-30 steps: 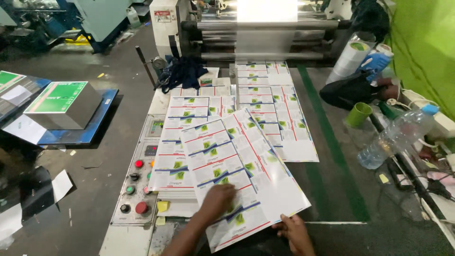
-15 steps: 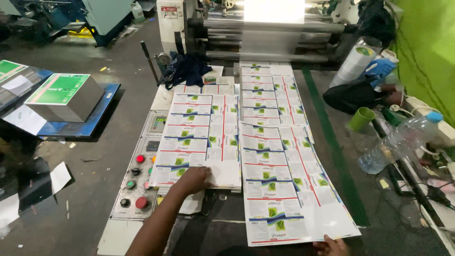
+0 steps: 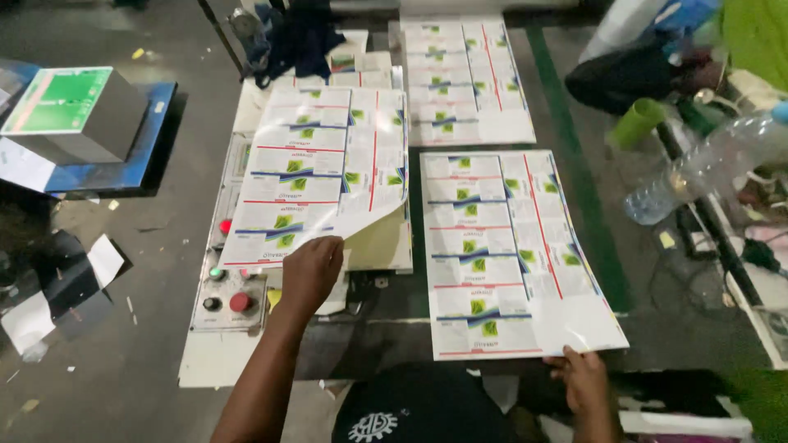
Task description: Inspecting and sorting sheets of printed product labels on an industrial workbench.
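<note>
Glossy printed sheets lie across the dark surface (image 3: 394, 328) below me, each covered in rows of green-and-white labels with red and blue lines. My left hand (image 3: 310, 271) rests fingers-down on the lower corner of the top sheet of the stack (image 3: 324, 176), fingers curled lightly, and that corner is lifted and curling so the pale underside shows. My right hand (image 3: 584, 379) pinches the near edge of the single sheet (image 3: 509, 254) lying flat to the right, thumb on top. To do this well, I judge I should peel only one sheet, keep the lift low so it does not crease, and hold the right sheet square to the edge. A third sheet (image 3: 468, 78) lies farther off. As for containers, a clear plastic bottle (image 3: 706, 168) lies on its side at right; whether it holds liquid I cannot tell. A green cup (image 3: 636, 123) stands near it, contents hidden. A control panel (image 3: 230, 287) with coloured buttons sits left of my arm.
</note>
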